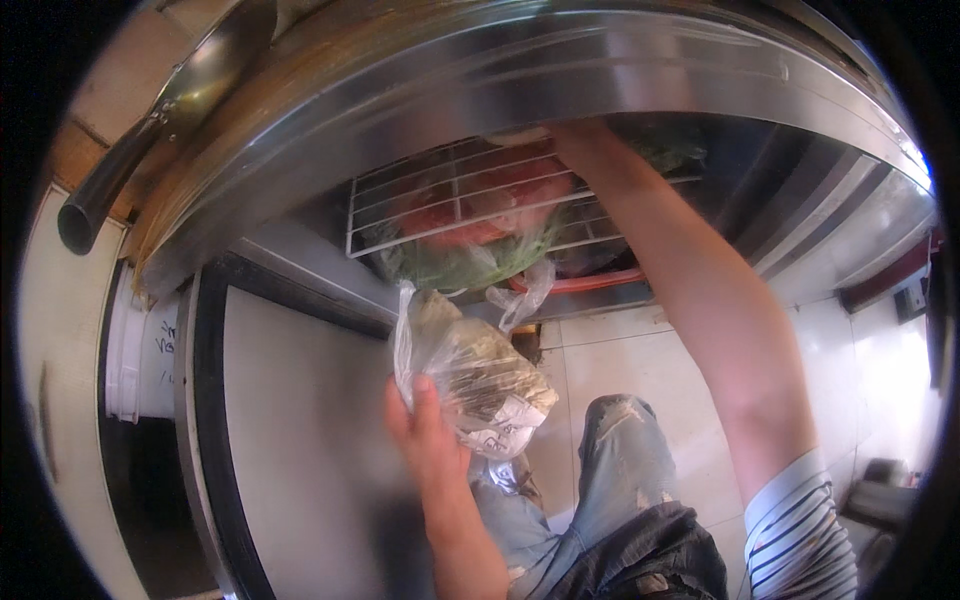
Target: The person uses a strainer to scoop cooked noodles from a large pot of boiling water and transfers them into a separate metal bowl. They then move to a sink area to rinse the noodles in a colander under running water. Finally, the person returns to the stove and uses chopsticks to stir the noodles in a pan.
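I had my left hand (425,435) closed around a clear plastic bag (470,370), fingers wrapped on its lower left side, thumb side toward me. Bag held something pale and lumpy, brown-grey, with a white paper scrap at the bottom; contents too blurred to name. Its knotted top pointed up toward the fridge opening. The bag hung in the air just below and in front of the shelf, over my knee (625,440) in torn light jeans.

My right arm (700,300) reached up and into the fridge. Right hand was hidden behind the top edge of the opening, past the rack, so I couldn't tell its grip or what it touched. Striped sleeve (795,530) showed at the lower right.

Above the bag sat a white wire rack (400,205), with bagged food behind it: red stuff (500,195) and green leaves (470,265) in plastic. A loose bag tail (530,290) dangled below the rack, near the held bag's top. An orange-red rim (590,282) showed under the greens.

Steel counter edge (560,70) curved over the opening. Fridge door (300,440), grey with black seal, stood open at my left. A pan (190,90) with dark handle lay on the counter top left. Pale tile floor (620,345) below.
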`<state>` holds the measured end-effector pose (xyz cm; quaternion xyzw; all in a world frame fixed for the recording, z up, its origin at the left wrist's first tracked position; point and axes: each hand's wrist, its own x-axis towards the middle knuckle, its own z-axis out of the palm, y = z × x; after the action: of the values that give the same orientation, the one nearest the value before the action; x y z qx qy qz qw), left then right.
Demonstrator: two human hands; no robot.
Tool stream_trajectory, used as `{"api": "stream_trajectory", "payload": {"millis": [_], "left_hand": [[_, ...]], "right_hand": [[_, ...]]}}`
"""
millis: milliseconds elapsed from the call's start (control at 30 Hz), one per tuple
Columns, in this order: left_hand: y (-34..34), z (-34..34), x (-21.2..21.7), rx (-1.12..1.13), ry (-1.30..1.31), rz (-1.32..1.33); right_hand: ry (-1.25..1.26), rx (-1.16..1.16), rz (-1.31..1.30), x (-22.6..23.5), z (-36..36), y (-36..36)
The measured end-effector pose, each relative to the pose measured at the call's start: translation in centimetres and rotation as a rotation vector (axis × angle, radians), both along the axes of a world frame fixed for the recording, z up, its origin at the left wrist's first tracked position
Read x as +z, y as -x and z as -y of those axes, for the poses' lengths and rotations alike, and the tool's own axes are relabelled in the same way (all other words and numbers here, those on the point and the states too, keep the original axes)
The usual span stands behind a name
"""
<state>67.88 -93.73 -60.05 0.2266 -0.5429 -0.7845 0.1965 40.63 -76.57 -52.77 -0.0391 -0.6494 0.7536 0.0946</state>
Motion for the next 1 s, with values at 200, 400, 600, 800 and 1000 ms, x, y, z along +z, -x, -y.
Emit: {"api": "stream_trajectory", "payload": {"millis": [200,400,600,800,1000], "left_hand": [[1.4,0.0,5.2,0.125,0.049,-0.176],[11.4,0.3,10.6,0.301,0.023,-0.32],[20.7,2.7,4.7,0.097,-0.036,-0.66],[29.5,10.6,1.9,0.059,0.594,-0.166],[26.1,10.6,0.9,-0.145,0.775,0.105]], "right_hand": [[0.184,0.334,-0.017,-4.6,-0.8,-13.0],[0.201,0.535,-0.007,-5.6,-1.4,-17.7],[-0.248,0.407,-0.331,-6.0,3.6,-16.6],[-0.988,0.375,-0.318,-2.8,10.2,-8.6],[-0.643,0.339,-0.352,-11.1,11.1,-6.8]]}}
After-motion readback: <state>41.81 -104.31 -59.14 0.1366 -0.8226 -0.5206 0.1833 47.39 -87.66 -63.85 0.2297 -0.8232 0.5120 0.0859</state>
